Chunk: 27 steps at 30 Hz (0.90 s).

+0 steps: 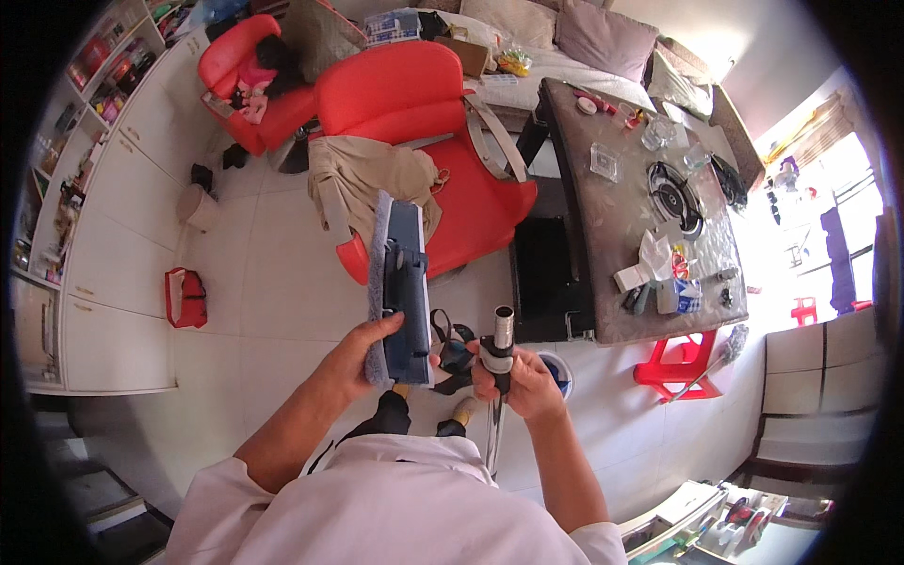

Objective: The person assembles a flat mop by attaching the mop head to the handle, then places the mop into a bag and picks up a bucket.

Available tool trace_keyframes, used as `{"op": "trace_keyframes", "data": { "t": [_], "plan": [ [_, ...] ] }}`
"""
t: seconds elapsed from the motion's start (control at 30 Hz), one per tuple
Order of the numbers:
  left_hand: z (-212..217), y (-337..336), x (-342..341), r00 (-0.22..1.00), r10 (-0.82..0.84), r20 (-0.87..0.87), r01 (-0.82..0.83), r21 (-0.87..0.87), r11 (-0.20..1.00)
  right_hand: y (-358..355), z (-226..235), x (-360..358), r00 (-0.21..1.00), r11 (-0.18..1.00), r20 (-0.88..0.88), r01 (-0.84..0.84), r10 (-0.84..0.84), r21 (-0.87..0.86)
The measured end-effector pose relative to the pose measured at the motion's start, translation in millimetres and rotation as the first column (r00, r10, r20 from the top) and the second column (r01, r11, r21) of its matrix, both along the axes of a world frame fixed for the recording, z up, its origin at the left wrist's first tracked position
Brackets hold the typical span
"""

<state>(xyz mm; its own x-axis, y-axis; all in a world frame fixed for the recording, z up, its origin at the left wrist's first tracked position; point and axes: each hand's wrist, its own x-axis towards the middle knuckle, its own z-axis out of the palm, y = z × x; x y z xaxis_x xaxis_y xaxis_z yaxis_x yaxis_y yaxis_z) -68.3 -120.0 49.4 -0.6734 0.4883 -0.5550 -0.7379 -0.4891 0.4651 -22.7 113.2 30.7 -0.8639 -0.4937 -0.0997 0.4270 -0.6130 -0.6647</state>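
Note:
My left hand [358,358] is closed round the lower part of a flat mop head [405,292]. The mop head stands on its edge, its dark blue plate facing right and its grey fluffy pad on the left. My right hand [529,384] grips a metal mop pole [504,328] near its top, around a black and grey collar. The pole's bare upper end points up, apart from the mop head, and its lower part runs down beside my shirt. Behind the right hand, a white and blue bucket [557,369] is partly hidden.
A red armchair [395,94] with a beige cloth stands ahead. To the right is a cluttered table [603,301], with a red stool [676,377] at its near end. White cabinets [122,254] line the left. A red bag [185,299] and dark sandals [454,344] lie on the floor.

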Motion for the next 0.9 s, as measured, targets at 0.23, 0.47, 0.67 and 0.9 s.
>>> {"op": "trace_keyframes", "data": {
  "t": [0.23, 0.47, 0.67, 0.9],
  "plan": [
    [-13.9, 2.8, 7.7, 0.972, -0.06, -0.226, -0.005, -0.274, 0.962, -14.9, 20.7, -0.5, 0.988, 0.978, -0.003, 0.152, -0.153, 0.14],
    [-36.5, 10.7, 20.8, 0.776, -0.237, -0.585, -0.209, -0.592, 0.778, -38.4, 26.4, -5.8, 0.962, 0.89, -0.001, 0.252, -0.273, 0.38],
    [-29.1, 11.0, 23.6, 0.699, -0.328, -0.635, -0.234, -0.636, 0.735, -55.3, 22.7, -8.0, 0.93, 0.733, -0.125, 0.35, -0.345, 0.584],
    [-19.0, 20.5, 22.3, 0.658, -0.3, -0.69, -0.262, -0.584, 0.768, -57.2, 28.2, -9.0, 0.904, 0.626, -0.123, 0.376, -0.409, 0.683]
  ]
}}
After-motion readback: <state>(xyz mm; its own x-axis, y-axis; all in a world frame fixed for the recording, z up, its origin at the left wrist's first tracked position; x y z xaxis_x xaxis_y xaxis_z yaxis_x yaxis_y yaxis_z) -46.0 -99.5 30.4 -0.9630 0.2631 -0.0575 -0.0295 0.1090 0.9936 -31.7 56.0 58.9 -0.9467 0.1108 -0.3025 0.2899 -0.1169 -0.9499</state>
